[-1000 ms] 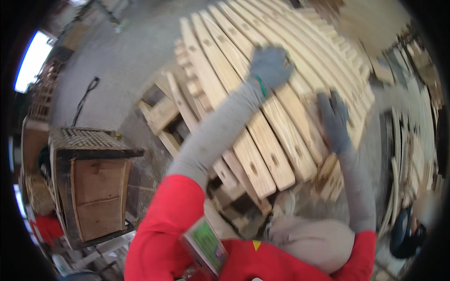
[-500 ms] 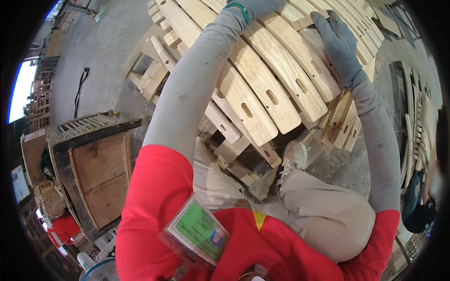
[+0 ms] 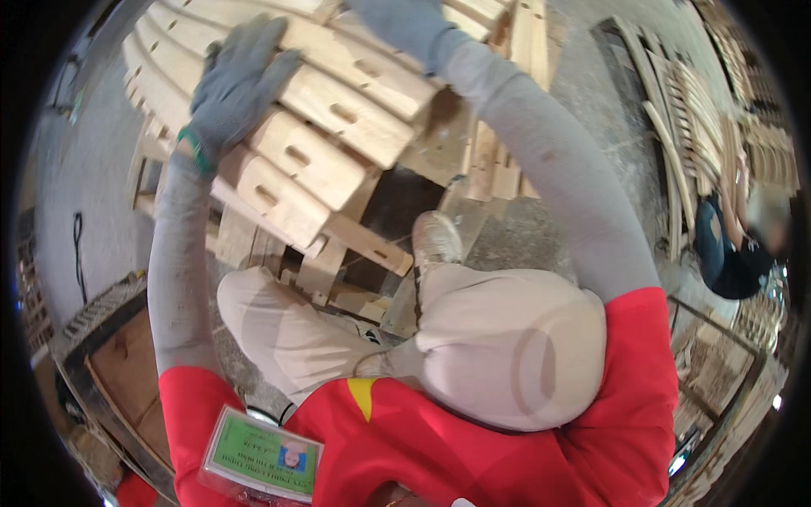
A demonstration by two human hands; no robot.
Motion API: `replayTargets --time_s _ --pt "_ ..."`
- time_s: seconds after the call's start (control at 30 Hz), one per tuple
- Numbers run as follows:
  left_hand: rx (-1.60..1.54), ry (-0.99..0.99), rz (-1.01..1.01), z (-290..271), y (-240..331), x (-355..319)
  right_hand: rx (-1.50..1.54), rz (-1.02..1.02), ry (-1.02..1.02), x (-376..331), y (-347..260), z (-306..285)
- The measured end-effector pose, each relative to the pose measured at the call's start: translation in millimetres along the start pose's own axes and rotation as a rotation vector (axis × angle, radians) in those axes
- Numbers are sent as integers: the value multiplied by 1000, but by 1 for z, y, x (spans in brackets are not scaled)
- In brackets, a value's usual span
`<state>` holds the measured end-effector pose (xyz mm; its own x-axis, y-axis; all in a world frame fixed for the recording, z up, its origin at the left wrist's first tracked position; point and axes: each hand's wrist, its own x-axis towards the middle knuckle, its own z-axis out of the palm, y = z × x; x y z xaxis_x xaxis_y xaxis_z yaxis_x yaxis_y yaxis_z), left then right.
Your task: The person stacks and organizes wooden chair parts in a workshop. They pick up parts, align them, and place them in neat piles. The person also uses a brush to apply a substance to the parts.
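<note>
left hand [image 3: 236, 84], grey glove, spread flat on slatted wooden panel [image 3: 321, 144] at upper left of frame. right hand [image 3: 405, 25], gloved, upper centre, on panel's top edge; grip cannot tell. shoe [image 3: 435, 241] below panel.

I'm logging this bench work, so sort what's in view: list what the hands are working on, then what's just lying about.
In hand:
- slatted wooden panel, pale curved boards with slots
- left hand, grey glove, flat on the slats
- right hand, grey glove, on the panel's upper part

Lying about:
- wooden crate, lower left
- stacked slats, right
- black cable on the floor, left
</note>
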<state>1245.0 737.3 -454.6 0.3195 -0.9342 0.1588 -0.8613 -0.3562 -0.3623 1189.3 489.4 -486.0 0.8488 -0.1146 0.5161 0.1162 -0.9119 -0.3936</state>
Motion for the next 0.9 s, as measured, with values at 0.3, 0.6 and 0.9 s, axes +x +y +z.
replayTargets --time_s 0.3,0.6,0.9 --pt "-214 184 -57 -13 10 -2 178 355 -253 5 -45 -41" --pt "-638 206 -279 -24 5 34 293 299 -130 -2 -47 -44" --pt "-460 32 -580 -2 7 71 388 309 -45 -10 -45 -53"
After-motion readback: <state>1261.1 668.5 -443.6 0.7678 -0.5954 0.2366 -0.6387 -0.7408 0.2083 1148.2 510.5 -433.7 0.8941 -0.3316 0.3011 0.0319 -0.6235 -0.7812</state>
